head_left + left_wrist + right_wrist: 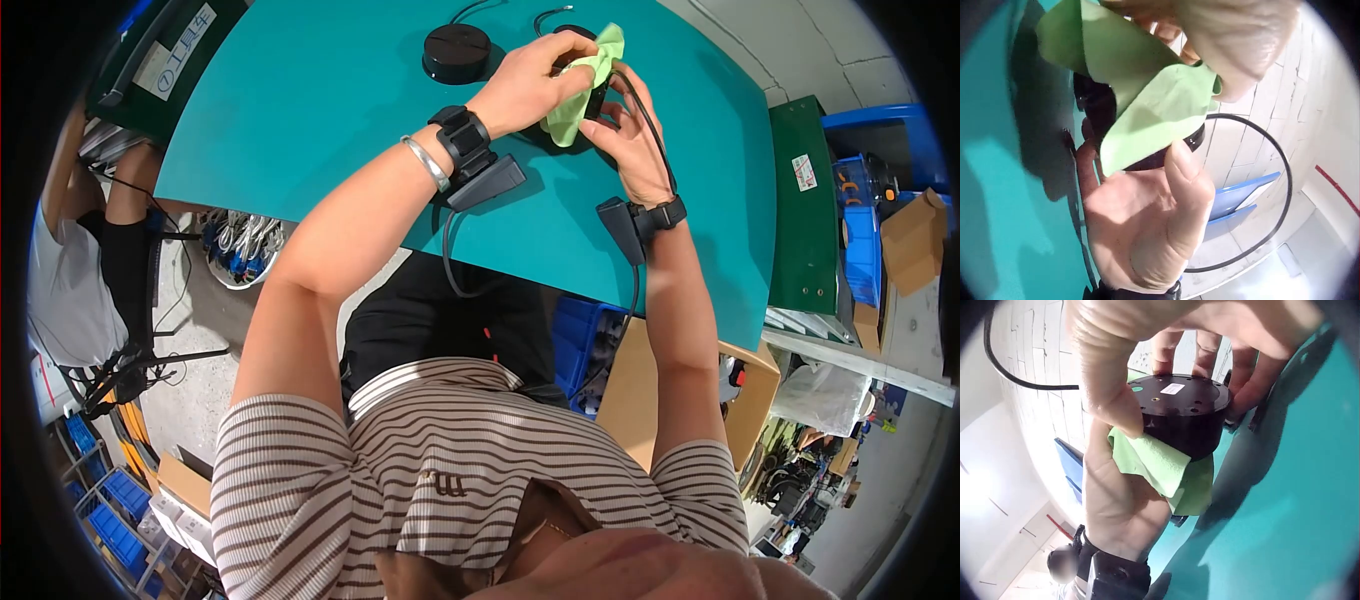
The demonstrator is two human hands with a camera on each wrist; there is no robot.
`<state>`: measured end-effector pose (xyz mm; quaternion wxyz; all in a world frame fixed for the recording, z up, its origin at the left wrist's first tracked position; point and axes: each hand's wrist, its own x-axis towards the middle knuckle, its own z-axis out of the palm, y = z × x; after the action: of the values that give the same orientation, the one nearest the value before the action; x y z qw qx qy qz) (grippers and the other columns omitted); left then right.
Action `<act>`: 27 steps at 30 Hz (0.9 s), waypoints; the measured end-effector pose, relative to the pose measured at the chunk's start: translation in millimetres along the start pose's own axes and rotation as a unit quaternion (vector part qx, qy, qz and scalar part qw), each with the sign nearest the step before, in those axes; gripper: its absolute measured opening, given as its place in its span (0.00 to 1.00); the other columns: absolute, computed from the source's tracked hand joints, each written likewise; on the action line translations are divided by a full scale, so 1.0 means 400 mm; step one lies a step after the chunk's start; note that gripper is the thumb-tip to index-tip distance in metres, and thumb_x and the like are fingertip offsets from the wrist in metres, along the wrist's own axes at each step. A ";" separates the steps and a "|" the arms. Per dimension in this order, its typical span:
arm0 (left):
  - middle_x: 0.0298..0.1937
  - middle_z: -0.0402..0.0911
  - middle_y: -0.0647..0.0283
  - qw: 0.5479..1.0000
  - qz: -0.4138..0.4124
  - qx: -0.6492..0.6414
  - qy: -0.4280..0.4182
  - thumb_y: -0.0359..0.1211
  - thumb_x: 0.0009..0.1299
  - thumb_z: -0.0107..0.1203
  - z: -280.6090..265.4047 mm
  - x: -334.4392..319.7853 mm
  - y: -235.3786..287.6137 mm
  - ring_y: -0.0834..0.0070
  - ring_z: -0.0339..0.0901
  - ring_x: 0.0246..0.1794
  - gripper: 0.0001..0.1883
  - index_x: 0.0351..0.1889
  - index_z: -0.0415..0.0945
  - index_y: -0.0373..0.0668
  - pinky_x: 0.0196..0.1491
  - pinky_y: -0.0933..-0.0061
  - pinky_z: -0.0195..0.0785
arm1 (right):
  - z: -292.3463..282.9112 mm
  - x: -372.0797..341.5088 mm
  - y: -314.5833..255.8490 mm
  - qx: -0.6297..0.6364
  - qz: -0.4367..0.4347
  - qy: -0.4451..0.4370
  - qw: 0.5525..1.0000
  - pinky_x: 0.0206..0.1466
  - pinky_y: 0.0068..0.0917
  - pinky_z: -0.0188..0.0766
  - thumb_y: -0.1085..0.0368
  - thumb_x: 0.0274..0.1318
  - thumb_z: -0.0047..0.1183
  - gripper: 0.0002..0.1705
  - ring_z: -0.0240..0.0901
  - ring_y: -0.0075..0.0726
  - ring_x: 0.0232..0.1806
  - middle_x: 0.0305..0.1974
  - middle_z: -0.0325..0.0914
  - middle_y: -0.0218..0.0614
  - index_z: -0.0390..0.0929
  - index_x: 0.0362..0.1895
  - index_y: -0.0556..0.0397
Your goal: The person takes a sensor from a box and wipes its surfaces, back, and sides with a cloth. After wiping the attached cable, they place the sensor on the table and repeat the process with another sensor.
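The left hand [522, 84] pinches a light green cloth [603, 60] between thumb and fingers. Curled round the rim of a black round device [1179, 419] is the right hand [632, 137]. In the right wrist view, the device's flat face with small holes and a white label is visible, and the cloth [1163, 465] lies against its side and below it. In the left wrist view the cloth [1154, 112] covers much of the device, near the right thumb. A black cable [1286, 181] arcs beside the right hand.
Another black round device [456, 53] stands on the teal table [330, 130], left of the hands. A further dark round object behind the hands is partly hidden. Green cabinets flank the table, blue bins [862, 250] stand at the right, and a seated person [80, 270] is at the left.
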<state>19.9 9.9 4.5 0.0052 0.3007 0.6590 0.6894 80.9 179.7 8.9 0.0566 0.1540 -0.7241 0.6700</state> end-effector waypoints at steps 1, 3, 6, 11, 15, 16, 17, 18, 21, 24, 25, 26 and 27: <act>0.46 0.75 0.57 1.000 -0.001 -0.001 0.000 0.39 0.64 0.56 -0.001 0.000 0.000 0.67 0.74 0.46 0.21 0.53 0.72 0.41 0.50 0.67 0.68 | -0.004 0.000 0.001 -0.005 0.007 0.005 1.000 0.50 0.30 0.75 0.71 0.45 0.64 0.44 0.71 0.33 0.49 0.61 0.61 0.41 0.57 0.68 0.51; 0.48 0.75 0.58 0.995 0.028 0.079 -0.046 0.39 0.64 0.56 -0.006 0.000 -0.002 0.69 0.74 0.47 0.22 0.55 0.71 0.41 0.50 0.67 0.68 | -0.002 -0.003 -0.001 -0.009 0.016 0.009 1.000 0.50 0.29 0.75 0.71 0.46 0.64 0.44 0.70 0.33 0.49 0.61 0.61 0.40 0.57 0.68 0.52; 0.47 0.76 0.61 0.995 0.026 0.088 -0.041 0.40 0.67 0.55 -0.006 0.000 -0.001 0.73 0.74 0.47 0.21 0.55 0.71 0.42 0.49 0.68 0.68 | 0.007 -0.004 -0.010 0.012 0.032 0.021 0.999 0.52 0.30 0.73 0.72 0.46 0.63 0.44 0.69 0.35 0.50 0.60 0.61 0.40 0.56 0.68 0.52; 0.46 0.78 0.65 0.984 -0.102 -0.138 -0.044 0.42 0.72 0.50 -0.018 -0.001 0.033 0.78 0.73 0.46 0.21 0.57 0.71 0.41 0.49 0.73 0.67 | 0.004 -0.004 -0.013 0.039 0.019 0.012 0.999 0.55 0.35 0.69 0.70 0.46 0.62 0.44 0.67 0.38 0.53 0.61 0.61 0.40 0.55 0.68 0.51; 0.48 0.78 0.67 0.983 -0.125 -0.130 -0.033 0.41 0.73 0.47 -0.029 0.005 0.032 0.81 0.73 0.48 0.20 0.59 0.73 0.41 0.52 0.78 0.64 | 0.005 -0.006 -0.020 0.029 0.025 0.023 0.999 0.55 0.34 0.69 0.68 0.46 0.63 0.45 0.67 0.37 0.53 0.61 0.60 0.41 0.55 0.68 0.51; 0.48 0.78 0.68 0.992 -0.105 -0.062 -0.039 0.41 0.73 0.47 -0.028 0.009 0.016 0.82 0.73 0.48 0.20 0.59 0.73 0.42 0.52 0.78 0.65 | 0.003 -0.007 -0.015 0.022 0.023 0.020 0.999 0.56 0.34 0.69 0.68 0.46 0.63 0.45 0.67 0.38 0.53 0.62 0.60 0.41 0.54 0.69 0.51; 0.47 0.79 0.68 0.994 -0.090 -0.042 -0.042 0.41 0.72 0.49 -0.031 0.011 0.014 0.82 0.73 0.48 0.21 0.59 0.73 0.42 0.52 0.78 0.65 | 0.002 -0.007 -0.011 0.014 0.019 0.016 1.000 0.56 0.34 0.69 0.69 0.46 0.63 0.45 0.67 0.38 0.53 0.62 0.60 0.42 0.54 0.69 0.51; 0.47 0.79 0.68 0.994 -0.090 -0.043 -0.042 0.41 0.72 0.49 -0.031 0.010 0.012 0.82 0.73 0.48 0.21 0.59 0.73 0.42 0.52 0.78 0.65 | 0.000 -0.006 -0.011 0.015 0.020 0.016 1.000 0.56 0.34 0.69 0.69 0.46 0.63 0.45 0.67 0.38 0.53 0.62 0.60 0.42 0.54 0.69 0.51; 0.47 0.79 0.69 0.996 -0.067 0.007 -0.063 0.40 0.70 0.52 -0.034 0.010 0.012 0.82 0.74 0.47 0.22 0.60 0.72 0.43 0.51 0.77 0.66 | -0.004 -0.002 -0.011 -0.018 0.007 0.009 1.000 0.56 0.34 0.69 0.69 0.46 0.63 0.46 0.67 0.38 0.54 0.63 0.59 0.42 0.53 0.69 0.51; 0.47 0.79 0.69 0.996 -0.044 0.013 -0.079 0.40 0.69 0.55 -0.026 0.009 0.008 0.82 0.74 0.48 0.23 0.60 0.72 0.42 0.51 0.76 0.66 | -0.005 -0.004 -0.009 -0.027 0.007 0.015 0.999 0.56 0.33 0.69 0.69 0.46 0.63 0.47 0.67 0.38 0.55 0.63 0.59 0.43 0.53 0.70 0.51; 0.46 0.79 0.66 0.997 -0.035 0.002 -0.066 0.41 0.66 0.57 -0.023 0.009 0.007 0.79 0.75 0.45 0.23 0.57 0.73 0.42 0.50 0.76 0.68 | -0.005 -0.004 -0.010 -0.023 0.013 0.015 1.000 0.57 0.32 0.69 0.69 0.47 0.63 0.47 0.66 0.37 0.55 0.63 0.59 0.43 0.53 0.70 0.51; 0.45 0.80 0.63 0.998 -0.026 -0.007 -0.053 0.42 0.64 0.60 -0.021 0.008 0.007 0.76 0.77 0.42 0.23 0.54 0.74 0.42 0.48 0.75 0.69 | -0.003 -0.005 -0.010 -0.018 0.019 0.014 1.000 0.57 0.31 0.69 0.69 0.47 0.63 0.47 0.66 0.36 0.55 0.63 0.59 0.43 0.53 0.70 0.52; 0.45 0.80 0.63 0.998 -0.028 -0.007 -0.052 0.42 0.64 0.60 -0.020 0.006 0.006 0.76 0.77 0.42 0.23 0.54 0.74 0.42 0.48 0.75 0.69 | 0.000 -0.007 -0.012 -0.017 0.020 0.014 1.000 0.57 0.31 0.69 0.69 0.47 0.63 0.47 0.66 0.36 0.55 0.63 0.59 0.43 0.53 0.70 0.52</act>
<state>15.3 3.3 8.0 0.0607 0.3180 0.6610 0.6769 84.9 179.9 12.7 0.0561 0.1294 -0.7372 0.6608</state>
